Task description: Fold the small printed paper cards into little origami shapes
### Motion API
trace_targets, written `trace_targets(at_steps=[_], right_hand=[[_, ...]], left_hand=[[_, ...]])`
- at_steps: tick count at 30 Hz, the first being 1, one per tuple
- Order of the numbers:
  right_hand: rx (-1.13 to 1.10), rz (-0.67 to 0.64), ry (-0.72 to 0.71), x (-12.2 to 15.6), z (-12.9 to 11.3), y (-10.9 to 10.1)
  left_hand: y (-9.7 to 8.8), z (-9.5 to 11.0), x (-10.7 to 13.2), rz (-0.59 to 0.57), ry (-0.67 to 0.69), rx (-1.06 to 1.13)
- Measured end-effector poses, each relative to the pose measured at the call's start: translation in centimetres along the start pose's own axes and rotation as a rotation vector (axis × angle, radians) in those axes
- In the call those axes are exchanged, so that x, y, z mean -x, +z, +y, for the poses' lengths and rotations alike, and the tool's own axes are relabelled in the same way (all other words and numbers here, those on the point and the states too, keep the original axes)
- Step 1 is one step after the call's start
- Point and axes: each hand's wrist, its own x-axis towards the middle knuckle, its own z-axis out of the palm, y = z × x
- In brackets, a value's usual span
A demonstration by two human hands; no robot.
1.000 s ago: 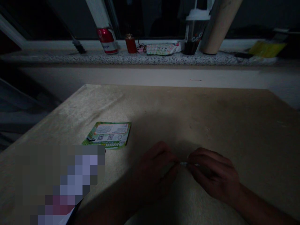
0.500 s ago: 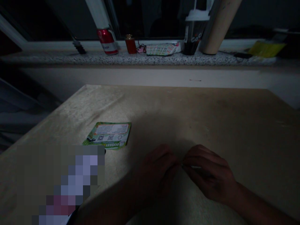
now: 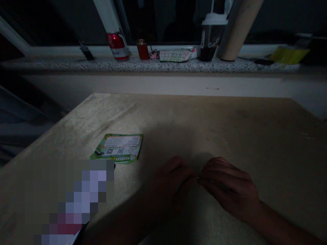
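In dim light my left hand (image 3: 170, 185) and my right hand (image 3: 227, 185) rest low over the beige table (image 3: 194, 115), fingertips meeting at the middle. Both hands are pinched closed on a small thin object between them, too dark and small to name. A green printed packet (image 3: 118, 147) lies flat on the table to the left of my left hand, apart from it.
A stone window sill (image 3: 153, 63) runs behind the table, carrying a red can (image 3: 117, 46), a small red container (image 3: 142, 49), a printed pouch (image 3: 177, 54), a dark lidded cup (image 3: 212, 35), a cardboard tube (image 3: 237, 29) and a yellow item (image 3: 288, 54). A blurred patch covers the lower left.
My hands have drawn closer, so the small pale piece visible between the fingertips a second ago is now covered. The packet has not moved.
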Motion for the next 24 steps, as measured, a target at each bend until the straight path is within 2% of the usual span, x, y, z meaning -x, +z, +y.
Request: trace_targets(at_steps=[4, 9, 15, 18, 24], right_hand=[[-0.013, 0.005, 0.024, 0.01, -0.02, -0.12], [-0.001, -0.068, 0.053, 0.19, -0.06, -0.12], [-0.027, -0.013, 0.101, 0.20, -0.15, 0.09], [-0.015, -0.029, 0.103, 0.42, -0.12, -0.08], [-0.020, -0.036, 0.100, 0.75, -0.03, -0.09]], left_hand=[[-0.06, 0.00, -0.04, 0.042, -0.020, 0.030], [0.01, 0.11, -0.19, -0.011, -0.021, 0.059], [0.09, -0.29, -0.21, 0.038, -0.024, 0.036], [0.14, -0.40, -0.17, 0.040, -0.042, 0.060], [0.40, -0.48, -0.09, -0.013, -0.016, 0.097]])
